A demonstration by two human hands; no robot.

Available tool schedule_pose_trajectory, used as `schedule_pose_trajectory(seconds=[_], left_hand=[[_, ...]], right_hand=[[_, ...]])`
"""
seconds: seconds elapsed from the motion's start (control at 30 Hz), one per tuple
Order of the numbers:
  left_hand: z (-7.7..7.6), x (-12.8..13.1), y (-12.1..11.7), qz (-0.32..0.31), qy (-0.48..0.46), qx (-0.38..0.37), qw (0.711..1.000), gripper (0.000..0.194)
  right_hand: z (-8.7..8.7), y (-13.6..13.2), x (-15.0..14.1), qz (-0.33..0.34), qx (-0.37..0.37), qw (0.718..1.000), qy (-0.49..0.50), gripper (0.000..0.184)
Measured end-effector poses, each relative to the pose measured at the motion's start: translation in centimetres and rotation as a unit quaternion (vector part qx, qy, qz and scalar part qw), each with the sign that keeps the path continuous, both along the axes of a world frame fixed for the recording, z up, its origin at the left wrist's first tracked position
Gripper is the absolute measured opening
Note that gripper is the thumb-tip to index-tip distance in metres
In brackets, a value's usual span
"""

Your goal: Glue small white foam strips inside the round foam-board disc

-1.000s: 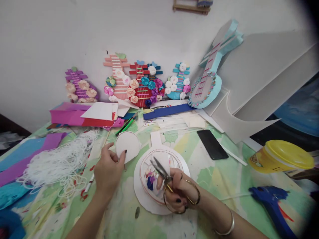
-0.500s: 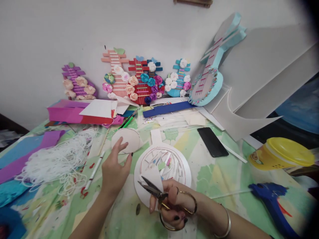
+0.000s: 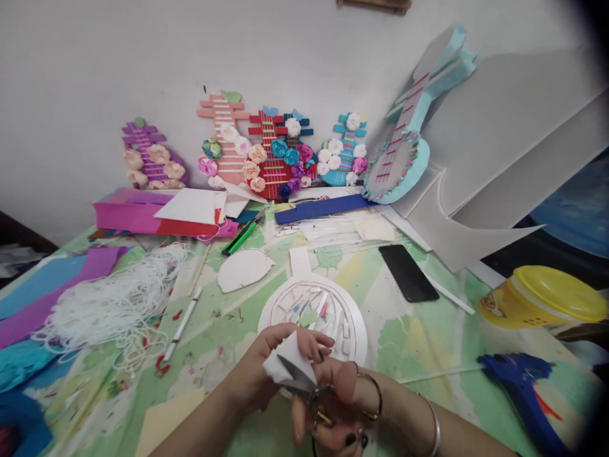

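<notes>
My right hand [image 3: 345, 397] is closed around gold-handled scissors [image 3: 295, 376], the dark blades parted and pointing left. Against the blades lies a small white piece of paper [image 3: 292, 348], which my left hand [image 3: 261, 358] grips from the left side; some of its fingers reach past the paper's top. Directly beyond both hands rests a round white board [image 3: 360, 320] with a tab at its top, partly covered by the hands. White scraps [image 3: 335, 317] are heaped inside the red circle drawn on it. A white oval cutout [image 3: 243, 270] lies apart to the upper left.
A tangle of white cord [image 3: 114, 304] and a white marker [image 3: 183, 325] lie left. On the right are a black phone [image 3: 408, 273], a yellow-lidded tub [image 3: 542, 298] and a blue glue gun [image 3: 518, 387]. Decorated paper guitars [image 3: 273, 155] lean on the wall behind.
My left hand has left the white oval cutout and come right and toward me to the small white paper at the scissors. The oval stays on the table.
</notes>
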State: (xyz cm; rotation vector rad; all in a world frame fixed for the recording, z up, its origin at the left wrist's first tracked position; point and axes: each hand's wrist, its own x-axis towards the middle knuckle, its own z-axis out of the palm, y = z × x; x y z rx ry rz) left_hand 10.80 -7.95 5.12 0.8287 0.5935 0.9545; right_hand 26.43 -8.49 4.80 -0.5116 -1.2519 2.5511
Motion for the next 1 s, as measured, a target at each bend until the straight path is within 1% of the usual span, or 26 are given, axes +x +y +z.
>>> schedule_pose_trajectory(seconds=[0.07, 0.1, 0.17, 0.23, 0.3, 0.33, 0.37, 0.4, 0.43, 0.47, 0.5, 0.53, 0.57, 0.67, 0.73, 0.83, 1.0], left_hand=[[-0.5, -0.3, 0.4, 0.047, -0.023, -0.023, 0.998, 0.012], [-0.7, -0.5, 0.7, 0.069, -0.036, -0.034, 0.996, 0.014], [-0.7, -1.0, 1.3, 0.125, -0.052, -0.057, 0.989, 0.016], [-0.5, -1.4, 1.9, 0.199, -0.046, -0.084, 0.975, 0.018], [-0.3, -1.7, 2.4, 0.281, -0.031, -0.093, 0.955, 0.02], [-0.2, -1.8, 2.6, 0.313, -0.018, -0.085, 0.946, 0.02], [-0.2, -1.9, 2.6, 0.334, 0.002, -0.067, 0.94, 0.019], [-0.3, -1.9, 2.6, 0.341, 0.028, -0.044, 0.939, 0.018], [-0.4, -1.9, 2.4, 0.338, 0.06, -0.019, 0.939, 0.017], [-0.5, -1.8, 2.2, 0.325, 0.095, 0.005, 0.941, 0.017], [-0.6, -1.7, 1.9, 0.308, 0.127, 0.026, 0.943, 0.017], [-0.7, -1.7, 1.6, 0.286, 0.153, 0.043, 0.945, 0.017], [-0.7, -1.5, 1.3, 0.264, 0.173, 0.057, 0.947, 0.018], [-0.8, -1.1, 0.7, 0.208, 0.215, 0.092, 0.95, 0.02], [-0.8, -0.9, 0.6, 0.184, 0.237, 0.113, 0.947, 0.021], [-0.9, -0.6, 0.5, 0.167, 0.25, 0.125, 0.945, 0.022], [-1.1, -0.6, 0.6, 0.153, 0.236, 0.108, 0.953, 0.022]], right_hand=[[-0.4, 0.1, 0.0, 0.041, -0.047, 0.996, 0.071, 0.076], [-0.5, 0.2, 0.0, 0.045, -0.051, 0.993, 0.096, 0.079], [-0.7, 0.6, 0.3, 0.021, -0.005, 0.995, 0.098, 0.079], [-0.5, 1.0, 0.6, -0.005, 0.07, 0.995, 0.069, 0.074], [-0.1, 1.4, 1.0, -0.061, 0.146, 0.987, 0.025, 0.069], [0.1, 1.6, 1.2, -0.105, 0.18, 0.978, -0.001, 0.065], [0.2, 1.7, 1.4, -0.153, 0.215, 0.964, -0.034, 0.06], [0.4, 1.9, 1.5, -0.203, 0.254, 0.943, -0.076, 0.054], [0.4, 2.0, 1.7, -0.243, 0.295, 0.916, -0.122, 0.047], [0.5, 2.1, 1.8, -0.27, 0.333, 0.888, -0.167, 0.04], [0.5, 2.2, 1.9, -0.281, 0.364, 0.863, -0.208, 0.034], [0.6, 2.2, 1.9, -0.28, 0.386, 0.845, -0.241, 0.03], [0.6, 2.2, 1.9, -0.27, 0.398, 0.837, -0.263, 0.027], [0.8, 2.0, 1.7, -0.235, 0.407, 0.832, -0.295, 0.024], [0.9, 1.8, 1.3, -0.226, 0.408, 0.829, -0.308, 0.025], [0.7, 1.6, 0.9, -0.229, 0.409, 0.825, -0.315, 0.025], [-0.3, 1.8, 0.6, -0.244, 0.433, 0.806, -0.322, 0.03]])
